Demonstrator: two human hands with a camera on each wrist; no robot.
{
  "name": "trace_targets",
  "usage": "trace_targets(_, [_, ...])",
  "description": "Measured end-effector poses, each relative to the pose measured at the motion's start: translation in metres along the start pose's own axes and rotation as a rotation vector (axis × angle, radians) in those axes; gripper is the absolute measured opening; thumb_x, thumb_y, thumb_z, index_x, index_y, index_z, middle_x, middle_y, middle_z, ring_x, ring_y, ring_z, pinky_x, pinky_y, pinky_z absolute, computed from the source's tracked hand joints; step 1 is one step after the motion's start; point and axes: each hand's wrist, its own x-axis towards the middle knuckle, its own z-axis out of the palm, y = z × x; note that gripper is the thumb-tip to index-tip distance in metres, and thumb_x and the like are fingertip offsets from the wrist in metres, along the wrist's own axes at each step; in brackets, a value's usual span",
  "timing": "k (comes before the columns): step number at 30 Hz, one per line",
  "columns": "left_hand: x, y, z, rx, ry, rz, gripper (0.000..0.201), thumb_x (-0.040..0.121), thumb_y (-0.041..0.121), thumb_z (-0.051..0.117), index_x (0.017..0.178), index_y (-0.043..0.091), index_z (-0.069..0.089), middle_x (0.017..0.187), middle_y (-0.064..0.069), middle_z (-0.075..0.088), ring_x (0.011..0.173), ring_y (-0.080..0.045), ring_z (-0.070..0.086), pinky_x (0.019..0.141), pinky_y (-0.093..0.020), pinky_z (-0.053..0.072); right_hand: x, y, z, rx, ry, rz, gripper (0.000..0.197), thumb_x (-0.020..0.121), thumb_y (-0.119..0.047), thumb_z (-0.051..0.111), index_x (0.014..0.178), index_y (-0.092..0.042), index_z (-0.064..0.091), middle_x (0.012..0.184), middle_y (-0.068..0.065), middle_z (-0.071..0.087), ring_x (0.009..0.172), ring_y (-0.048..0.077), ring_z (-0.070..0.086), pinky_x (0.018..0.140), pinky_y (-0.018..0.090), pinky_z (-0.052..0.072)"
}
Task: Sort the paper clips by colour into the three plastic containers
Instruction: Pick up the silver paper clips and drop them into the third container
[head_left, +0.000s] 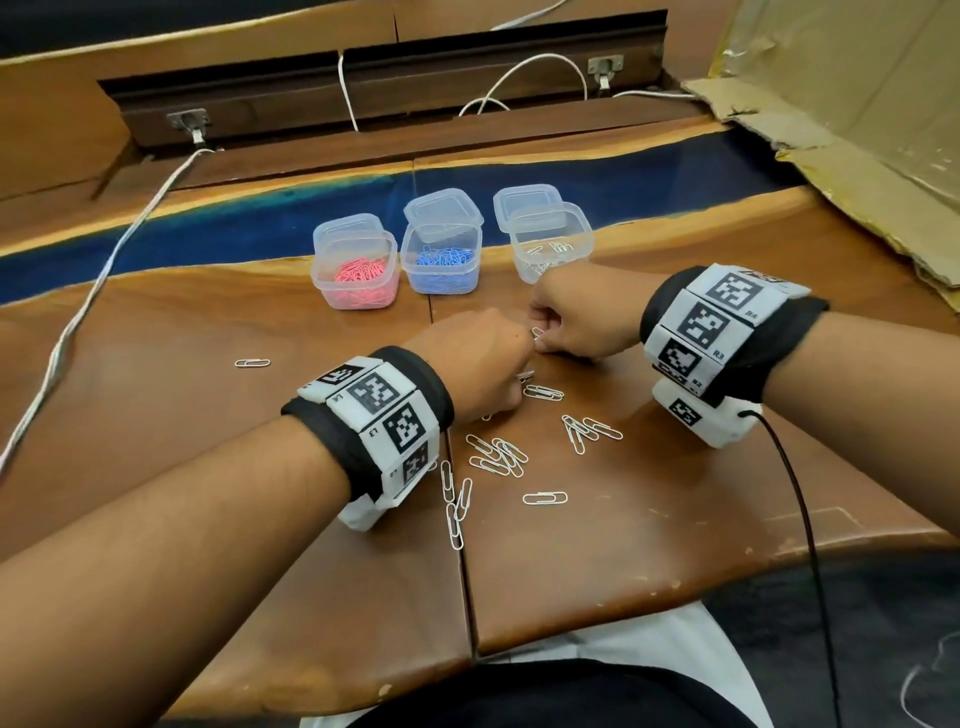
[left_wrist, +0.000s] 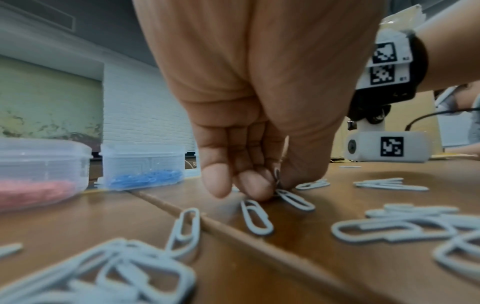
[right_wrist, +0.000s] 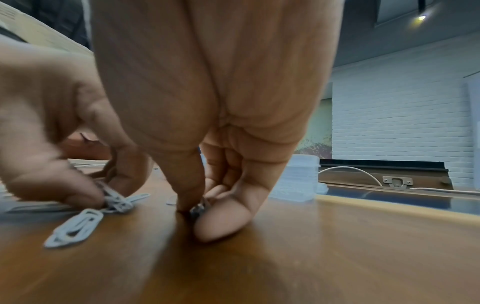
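Observation:
Three clear plastic containers stand in a row at the back of the table: one with pink clips (head_left: 356, 275), one with blue clips (head_left: 441, 262), one with a few white clips (head_left: 550, 244). Several white paper clips (head_left: 498, 454) lie loose on the wood in front of me. My left hand (left_wrist: 276, 185) is down on the table with its fingers curled, pinching a small bunch of white clips (right_wrist: 115, 200). Just beyond it, my right hand (right_wrist: 200, 209) pinches one white clip (head_left: 537, 332) between thumb and fingertip, touching the table. The two hands almost meet.
Open lids (head_left: 444, 208) lean behind the containers. A white cable (head_left: 104, 280) runs across the left of the table, and cardboard (head_left: 857, 156) lies at the far right. One clip (head_left: 252, 362) lies alone to the left. A seam (head_left: 460, 545) splits the tabletop.

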Motion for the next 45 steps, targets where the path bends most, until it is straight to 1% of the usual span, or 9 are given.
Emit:
trace_targets(3, [0.0, 0.001, 0.002, -0.034, -0.001, -0.018, 0.012, 0.088, 0.026, 0.054, 0.082, 0.015, 0.055, 0.073, -0.003, 0.047, 0.07, -0.023, 0.05, 0.054, -0.029, 0.033, -0.006, -0.002, 0.002, -0.045, 0.043, -0.015, 0.017, 0.089, -0.022, 0.063, 0.074, -0.017, 0.055, 0.067, -0.006, 0.051, 0.063, 0.011, 0.048, 0.052, 0.021, 0.03])
trace_targets(10, [0.0, -0.005, 0.007, -0.131, 0.062, -0.025, 0.015, 0.091, 0.029, 0.057, 0.08, 0.02, 0.059, 0.083, -0.006, 0.061, 0.075, -0.026, 0.057, 0.059, -0.029, 0.038, -0.003, 0.01, -0.056, 0.134, 0.254, 0.032, 0.013, 0.087, -0.023, 0.068, 0.081, -0.011, 0.067, 0.07, 0.0, 0.068, 0.053, 0.011, 0.064, 0.055, 0.023, 0.051])
trace_targets(16, [-0.005, -0.015, 0.012, -0.188, 0.017, -0.037, 0.042, 0.083, 0.042, 0.067, 0.119, 0.022, 0.059, 0.111, -0.002, 0.061, 0.098, -0.023, 0.058, 0.07, -0.031, 0.043, 0.028, 0.024, -0.075, -0.006, 0.377, 0.149, 0.028, 0.081, -0.032, 0.074, 0.099, -0.011, 0.068, 0.094, 0.002, 0.065, 0.084, 0.022, 0.06, 0.072, 0.032, 0.049])
trace_targets(20, [-0.012, -0.018, 0.009, -0.189, -0.117, 0.058, 0.073, 0.074, 0.044, 0.075, 0.138, 0.03, 0.043, 0.12, 0.003, 0.048, 0.097, -0.017, 0.051, 0.078, -0.032, 0.046, -0.001, 0.025, -0.069, 0.014, 0.359, 0.088, 0.016, 0.083, -0.03, 0.072, 0.088, -0.016, 0.067, 0.086, 0.0, 0.067, 0.075, 0.02, 0.062, 0.069, 0.03, 0.047])
trace_targets(23, [-0.012, -0.019, 0.009, -0.172, -0.102, 0.061, 0.061, 0.078, 0.039, 0.073, 0.133, 0.03, 0.05, 0.119, 0.003, 0.052, 0.091, -0.012, 0.048, 0.076, -0.03, 0.045, -0.051, 0.04, -0.057, -0.035, 0.076, 0.196, 0.017, 0.08, -0.032, 0.074, 0.082, -0.019, 0.063, 0.074, -0.001, 0.07, 0.047, 0.015, 0.066, 0.057, 0.029, 0.049])
trace_targets(26, [-0.01, -0.018, 0.012, -0.182, -0.058, 0.054, 0.039, 0.085, 0.034, 0.067, 0.122, 0.028, 0.06, 0.108, 0.005, 0.061, 0.091, -0.013, 0.053, 0.072, -0.027, 0.043, -0.093, 0.07, -0.033, -0.025, -0.081, 0.428, 0.032, 0.074, -0.039, 0.079, 0.083, -0.014, 0.061, 0.073, 0.004, 0.07, 0.051, 0.016, 0.068, 0.057, 0.031, 0.051])
trace_targets(29, [-0.01, -0.017, 0.012, -0.214, -0.017, 0.046, 0.025, 0.087, 0.03, 0.065, 0.112, 0.026, 0.065, 0.094, 0.007, 0.062, 0.082, -0.011, 0.053, 0.071, -0.025, 0.044, -0.108, 0.085, -0.015, 0.03, -0.004, 0.562, 0.029, 0.071, -0.034, 0.082, 0.082, -0.014, 0.064, 0.077, 0.004, 0.069, 0.071, 0.02, 0.064, 0.066, 0.032, 0.05])
trace_targets(36, [-0.01, -0.012, 0.015, -0.337, 0.005, -0.044, 0.015, 0.084, 0.022, 0.064, 0.099, 0.022, 0.069, 0.083, 0.01, 0.059, 0.079, -0.011, 0.058, 0.072, -0.027, 0.051, -0.112, 0.078, -0.004, 0.153, 0.101, 0.57, 0.009, 0.075, -0.008, 0.073, 0.081, -0.013, 0.07, 0.08, 0.006, 0.071, 0.074, 0.02, 0.066, 0.067, 0.029, 0.052])
trace_targets(45, [-0.008, 0.0, 0.019, -0.326, 0.001, -0.114, 0.019, 0.074, 0.021, 0.065, 0.093, 0.02, 0.062, 0.087, -0.001, 0.064, 0.08, -0.022, 0.06, 0.073, -0.038, 0.054, -0.107, 0.045, 0.007, 0.052, 0.167, 0.432, 0.01, 0.076, -0.017, 0.062, 0.083, -0.01, 0.067, 0.085, 0.008, 0.067, 0.08, 0.029, 0.061, 0.074, 0.041, 0.056])
